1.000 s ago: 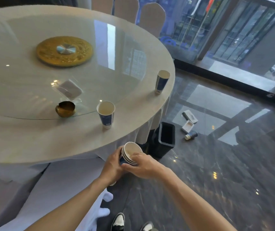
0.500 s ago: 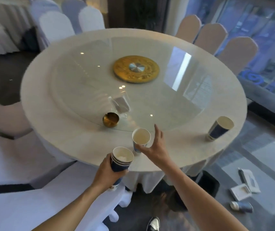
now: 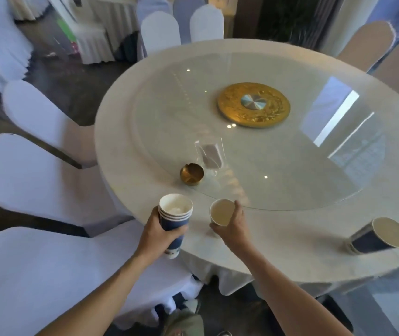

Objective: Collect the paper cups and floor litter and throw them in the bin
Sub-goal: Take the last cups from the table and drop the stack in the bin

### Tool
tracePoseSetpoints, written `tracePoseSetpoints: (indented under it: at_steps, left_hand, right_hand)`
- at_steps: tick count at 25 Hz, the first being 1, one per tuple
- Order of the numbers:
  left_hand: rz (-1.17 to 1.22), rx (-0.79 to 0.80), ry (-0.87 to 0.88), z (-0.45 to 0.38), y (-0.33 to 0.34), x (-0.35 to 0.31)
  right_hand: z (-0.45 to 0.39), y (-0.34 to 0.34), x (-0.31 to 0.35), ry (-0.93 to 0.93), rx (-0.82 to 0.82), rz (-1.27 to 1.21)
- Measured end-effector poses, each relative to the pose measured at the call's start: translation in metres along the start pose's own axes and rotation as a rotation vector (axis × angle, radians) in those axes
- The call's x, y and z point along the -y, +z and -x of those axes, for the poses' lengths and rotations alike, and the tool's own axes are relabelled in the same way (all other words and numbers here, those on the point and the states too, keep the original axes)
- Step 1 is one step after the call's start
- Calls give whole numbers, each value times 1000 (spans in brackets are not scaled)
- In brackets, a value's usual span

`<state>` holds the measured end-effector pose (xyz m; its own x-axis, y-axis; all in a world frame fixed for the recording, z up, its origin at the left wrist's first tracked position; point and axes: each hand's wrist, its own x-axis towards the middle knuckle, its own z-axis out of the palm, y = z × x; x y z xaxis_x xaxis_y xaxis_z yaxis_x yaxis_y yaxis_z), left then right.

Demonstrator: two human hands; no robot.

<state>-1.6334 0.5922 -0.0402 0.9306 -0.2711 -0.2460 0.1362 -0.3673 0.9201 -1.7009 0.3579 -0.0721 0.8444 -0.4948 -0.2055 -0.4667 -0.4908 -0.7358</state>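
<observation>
My left hand (image 3: 156,235) grips a stack of several nested blue-and-white paper cups (image 3: 174,215) just off the near edge of the round table (image 3: 290,248). My right hand (image 3: 233,226) is wrapped around a single paper cup (image 3: 221,212) standing on the table near that edge. Another blue paper cup (image 3: 379,236) stands further right on the tablecloth. The bin and the floor litter are out of view.
A gold ashtray (image 3: 191,174) and a clear card holder (image 3: 210,155) sit on the glass turntable (image 3: 290,154), with a gold disc (image 3: 253,105) at its centre. White-covered chairs (image 3: 31,180) crowd the left side; beige chairs (image 3: 368,44) stand at the far right.
The view has swung left over the table. My right hand has closed around the single cup it was reaching for. My left hand still carries the cup stack, now raised beside it.
</observation>
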Motion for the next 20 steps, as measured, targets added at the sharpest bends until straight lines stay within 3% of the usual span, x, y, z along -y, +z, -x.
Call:
tracePoseSetpoints:
  at_steps: [4,10,15,20]
  left_hand:
    - [56,-30,60,-41,17,-48]
    - [175,92,256,-94,90,-137]
    - [237,349,306,-96,165,-168]
    - [150,624,304,-78,229,-157]
  right_hand:
    - [-7,-11,-13,32,-60,-43]
    - [-13,-61,-30,68,-183,-67]
    - [3,-99,-39,195,-266,-132]
    - [28,-138,-44,253,-393,-247]
